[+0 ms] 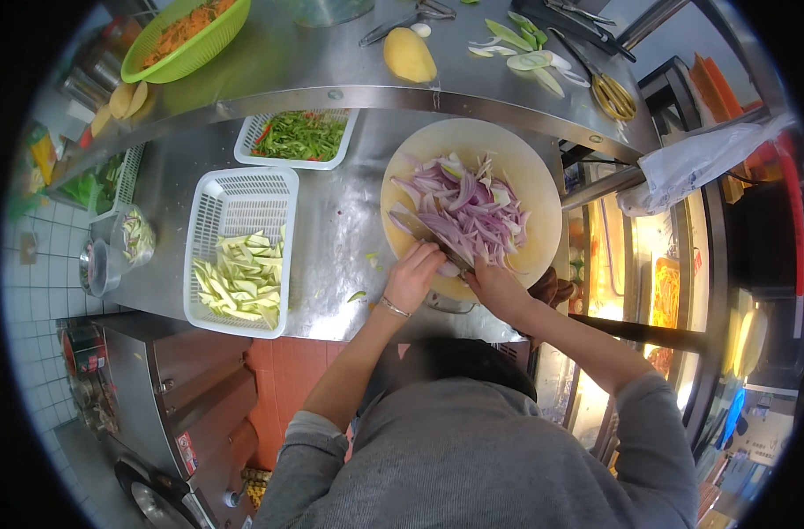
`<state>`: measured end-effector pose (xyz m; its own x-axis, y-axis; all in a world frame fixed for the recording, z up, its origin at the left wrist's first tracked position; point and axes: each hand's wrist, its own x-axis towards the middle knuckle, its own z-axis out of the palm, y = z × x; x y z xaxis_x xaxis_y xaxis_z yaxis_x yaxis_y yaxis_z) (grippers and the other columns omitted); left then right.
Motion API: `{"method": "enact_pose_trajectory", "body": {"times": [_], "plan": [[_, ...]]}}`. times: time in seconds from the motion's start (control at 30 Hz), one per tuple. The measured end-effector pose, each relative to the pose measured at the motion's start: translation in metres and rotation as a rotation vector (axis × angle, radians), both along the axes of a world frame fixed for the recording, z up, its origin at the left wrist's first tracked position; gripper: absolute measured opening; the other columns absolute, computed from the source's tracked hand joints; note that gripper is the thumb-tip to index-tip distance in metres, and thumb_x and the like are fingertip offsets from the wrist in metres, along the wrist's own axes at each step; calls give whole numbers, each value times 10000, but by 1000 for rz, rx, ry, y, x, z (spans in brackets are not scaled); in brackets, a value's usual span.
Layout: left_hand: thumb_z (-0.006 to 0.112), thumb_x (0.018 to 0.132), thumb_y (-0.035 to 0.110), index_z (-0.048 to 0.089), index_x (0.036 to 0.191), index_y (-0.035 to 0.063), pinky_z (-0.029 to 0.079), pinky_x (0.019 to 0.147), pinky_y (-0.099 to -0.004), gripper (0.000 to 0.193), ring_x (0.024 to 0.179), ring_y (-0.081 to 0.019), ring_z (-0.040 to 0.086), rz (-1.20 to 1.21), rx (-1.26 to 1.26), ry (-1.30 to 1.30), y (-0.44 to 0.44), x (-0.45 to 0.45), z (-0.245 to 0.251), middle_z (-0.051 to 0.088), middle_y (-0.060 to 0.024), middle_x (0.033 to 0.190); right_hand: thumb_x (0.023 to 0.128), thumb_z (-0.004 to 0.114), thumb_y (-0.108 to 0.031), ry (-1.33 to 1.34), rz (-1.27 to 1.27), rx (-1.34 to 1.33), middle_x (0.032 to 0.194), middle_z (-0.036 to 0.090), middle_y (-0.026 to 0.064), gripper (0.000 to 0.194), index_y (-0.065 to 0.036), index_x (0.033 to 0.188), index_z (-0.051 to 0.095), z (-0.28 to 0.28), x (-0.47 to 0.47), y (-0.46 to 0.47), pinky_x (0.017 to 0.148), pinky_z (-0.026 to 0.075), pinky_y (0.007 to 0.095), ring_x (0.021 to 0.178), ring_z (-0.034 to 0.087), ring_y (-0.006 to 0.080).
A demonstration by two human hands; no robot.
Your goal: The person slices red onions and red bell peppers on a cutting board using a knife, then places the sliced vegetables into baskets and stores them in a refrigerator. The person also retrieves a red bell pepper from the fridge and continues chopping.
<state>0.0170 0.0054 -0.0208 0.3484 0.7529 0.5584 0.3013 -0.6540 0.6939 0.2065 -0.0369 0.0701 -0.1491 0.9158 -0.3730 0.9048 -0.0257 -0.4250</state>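
Sliced red onion lies heaped on a round, pale cutting board. My right hand grips the handle end of a kitchen knife, whose blade slants up and left along the near side of the heap. My left hand is beside the blade at the board's lower left edge, its fingers bent; a piece of onion shows between the hands. Whether the left fingers hold onion is hidden. To the left, a white plastic basket holds cut pale-green vegetable pieces.
A steel shelf spans the far side, bearing a peeled potato, a peeler, scissors and a green colander. Beneath it sits a basket of shredded green vegetable. Plastic tubs stand left; a lit display case is right.
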Motion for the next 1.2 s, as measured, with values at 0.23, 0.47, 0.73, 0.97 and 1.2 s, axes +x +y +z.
{"method": "enact_pose_trajectory", "body": {"times": [0.23,0.47,0.73,0.97,1.2], "plan": [[702,781,-37,685,915,-10,529,805,-390,137,910,-324,635,22,18,-10,-2,-1,3,651,-134,986,1002,534,-224,4,43,-27,798,658,307,289,63,1024,511,30,16,-2,702,515,565,775,655,491],[708,776,-29,683,922,-6,531,796,-390,149,909,-325,635,17,7,-4,-2,-2,-3,652,-137,990,1008,537,-225,-19,50,-29,799,654,302,280,53,1011,504,27,13,-5,682,499,572,751,637,506],[704,779,-27,686,924,-12,532,797,-396,147,900,-332,633,11,19,12,-2,-6,-3,653,-146,1003,1008,553,-240,34,-22,-12,792,644,312,286,42,988,507,13,-1,0,681,491,569,756,629,514],[706,773,-23,686,911,-8,535,805,-391,140,913,-323,639,31,23,-8,-6,-5,-5,652,-137,994,1012,550,-233,1,2,-67,789,643,314,300,61,957,529,51,14,-9,699,497,562,784,634,516],[708,772,-22,686,909,-8,536,806,-387,140,911,-321,639,40,11,-17,-7,-6,-2,655,-132,990,1012,544,-213,2,7,-83,797,644,319,283,64,957,532,47,9,-9,721,503,558,795,640,512]]}}
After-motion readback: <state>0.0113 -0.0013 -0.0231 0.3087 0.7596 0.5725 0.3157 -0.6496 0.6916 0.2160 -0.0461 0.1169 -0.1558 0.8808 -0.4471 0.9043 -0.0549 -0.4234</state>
